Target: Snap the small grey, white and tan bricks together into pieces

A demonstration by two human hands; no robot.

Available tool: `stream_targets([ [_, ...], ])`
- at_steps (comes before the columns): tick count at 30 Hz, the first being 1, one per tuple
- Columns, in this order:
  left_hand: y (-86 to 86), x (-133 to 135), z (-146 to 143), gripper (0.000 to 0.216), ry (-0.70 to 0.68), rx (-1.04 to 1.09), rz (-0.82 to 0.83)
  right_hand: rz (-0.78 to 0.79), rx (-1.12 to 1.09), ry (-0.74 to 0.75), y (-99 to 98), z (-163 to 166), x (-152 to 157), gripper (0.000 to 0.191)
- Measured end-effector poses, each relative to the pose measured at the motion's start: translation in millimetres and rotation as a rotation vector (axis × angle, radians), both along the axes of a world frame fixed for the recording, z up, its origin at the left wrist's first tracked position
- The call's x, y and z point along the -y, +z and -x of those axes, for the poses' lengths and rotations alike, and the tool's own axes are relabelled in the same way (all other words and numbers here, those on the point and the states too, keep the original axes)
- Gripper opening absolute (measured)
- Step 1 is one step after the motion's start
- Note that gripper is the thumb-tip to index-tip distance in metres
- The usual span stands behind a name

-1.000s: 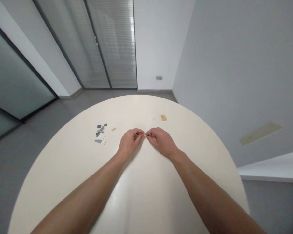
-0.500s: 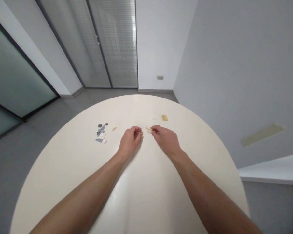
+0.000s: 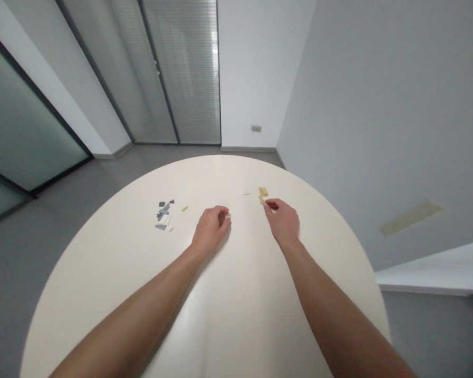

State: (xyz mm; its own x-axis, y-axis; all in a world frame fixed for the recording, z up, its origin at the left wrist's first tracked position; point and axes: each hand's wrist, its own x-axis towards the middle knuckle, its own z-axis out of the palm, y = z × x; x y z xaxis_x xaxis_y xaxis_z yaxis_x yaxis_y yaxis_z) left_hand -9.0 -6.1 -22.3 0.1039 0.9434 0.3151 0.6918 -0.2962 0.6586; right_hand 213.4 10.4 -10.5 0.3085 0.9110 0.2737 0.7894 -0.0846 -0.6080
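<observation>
My left hand [image 3: 212, 227] rests on the round cream table [image 3: 220, 315] with its fingers curled in; a tiny pale piece [image 3: 228, 214] peeks out at the fingertips. My right hand [image 3: 284, 219] lies further right and away from me, pinching a small tan piece [image 3: 262, 200] at its fingertips. That piece is just short of a flat tan plate [image 3: 263, 191] lying on the table. A small white piece [image 3: 245, 193] sits left of the plate.
A cluster of several small grey and white pieces [image 3: 163, 215] lies at the table's left, with a single tan bit [image 3: 184, 208] beside it. Grey floor, glass partitions and a grey wall surround the table.
My hands were together at the centre, pinching a small piece between them. They have parted: the right hand carried a tan piece right and away toward the tan plate; the left stayed.
</observation>
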Motion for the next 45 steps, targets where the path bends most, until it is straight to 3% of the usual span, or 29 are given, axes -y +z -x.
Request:
stream_targets([
  [11, 0.0, 1, 0, 0.021, 0.007, -0.019, -0.001, 0.125, -0.124, -0.009, 5.4, -15, -24, 0.017],
  [23, -3.3, 1, 2, 0.021, 0.002, -0.017, -0.009, 0.126, -0.203, -0.104, 6.8, -21, -38, 0.020],
  [31, -0.2, 6, 2, 0.021, -0.013, -0.017, -0.019, 0.015, -0.058, -0.028, 5.9, -12, -39, 0.017],
  [45, 0.6, 5, 2, 0.022, -0.014, -0.041, -0.017, 0.061, 0.075, -0.020, 6.2, -5, -36, 0.019],
])
